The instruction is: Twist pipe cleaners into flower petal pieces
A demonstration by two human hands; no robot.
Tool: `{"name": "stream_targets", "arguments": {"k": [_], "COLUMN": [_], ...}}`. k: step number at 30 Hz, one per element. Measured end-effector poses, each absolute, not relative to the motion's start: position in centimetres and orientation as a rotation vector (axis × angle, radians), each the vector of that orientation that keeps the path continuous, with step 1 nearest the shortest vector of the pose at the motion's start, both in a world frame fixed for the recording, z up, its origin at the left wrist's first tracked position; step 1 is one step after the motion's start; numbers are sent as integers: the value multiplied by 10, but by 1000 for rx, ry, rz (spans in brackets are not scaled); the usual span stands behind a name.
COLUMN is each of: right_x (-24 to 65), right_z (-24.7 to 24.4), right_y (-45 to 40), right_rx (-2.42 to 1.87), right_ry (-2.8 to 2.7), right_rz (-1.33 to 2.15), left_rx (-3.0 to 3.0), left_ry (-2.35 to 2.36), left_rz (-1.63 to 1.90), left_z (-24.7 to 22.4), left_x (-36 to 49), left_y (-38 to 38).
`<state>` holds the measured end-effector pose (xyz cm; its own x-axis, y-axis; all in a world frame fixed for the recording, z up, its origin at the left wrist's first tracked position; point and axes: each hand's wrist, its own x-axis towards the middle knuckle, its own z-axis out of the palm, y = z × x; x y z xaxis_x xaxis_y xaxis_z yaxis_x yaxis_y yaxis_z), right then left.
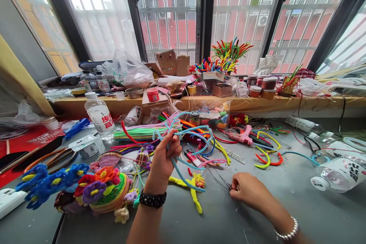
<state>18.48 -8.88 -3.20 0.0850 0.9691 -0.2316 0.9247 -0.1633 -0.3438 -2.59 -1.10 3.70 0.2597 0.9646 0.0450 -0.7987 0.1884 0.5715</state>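
Observation:
My left hand (164, 156) is raised above the table, its fingers closed around several light blue pipe cleaners (187, 184). The strands loop out to the right, and one end hangs down toward the tabletop. My right hand (251, 192) rests low on the table at the right, closed on the handles of a small pair of scissors (224, 180). The scissors' blades point up and left, away from me. Between my hands lies a yellow pipe-cleaner piece (195, 198) with a fuzzy tuft at its top. Behind my left hand is a bundle of pale green pipe cleaners (137, 133).
Pipe-cleaner flowers (94, 190) crowd the left side. A water bottle (99, 116) stands behind them; another bottle (340, 175) lies at the right. A pink glue gun (245, 136) lies toward the back. Jars and craft supplies line the windowsill (257, 103).

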Motion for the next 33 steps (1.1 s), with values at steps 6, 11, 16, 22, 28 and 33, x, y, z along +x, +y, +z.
{"name": "stream_targets", "arguments": {"k": [6, 11, 16, 22, 28, 33], "right_x": [200, 172, 151, 155, 158, 161], "right_z": [-47, -38, -35, -32, -30, -31], "right_y": [-90, -82, -69, -69, -72, -70], "right_rx": [-1588, -1250, -877, -671, -701, -702], "right_ry": [-1391, -1054, -1133, -1129, -1179, -1131], "right_rz": [1192, 1291, 1430, 1587, 1575, 1583], "left_rx": [541, 759, 965, 1123, 1187, 1208], "left_ry": [362, 565, 734, 805, 801, 828], "left_rz": [1294, 1376, 1410, 1334, 1268, 1230], "left_z": [34, 31, 26, 23, 22, 24], "left_x": [-27, -21, -14, -7, 1, 4], "left_y": [-8, -8, -8, -10, -14, -18]}}
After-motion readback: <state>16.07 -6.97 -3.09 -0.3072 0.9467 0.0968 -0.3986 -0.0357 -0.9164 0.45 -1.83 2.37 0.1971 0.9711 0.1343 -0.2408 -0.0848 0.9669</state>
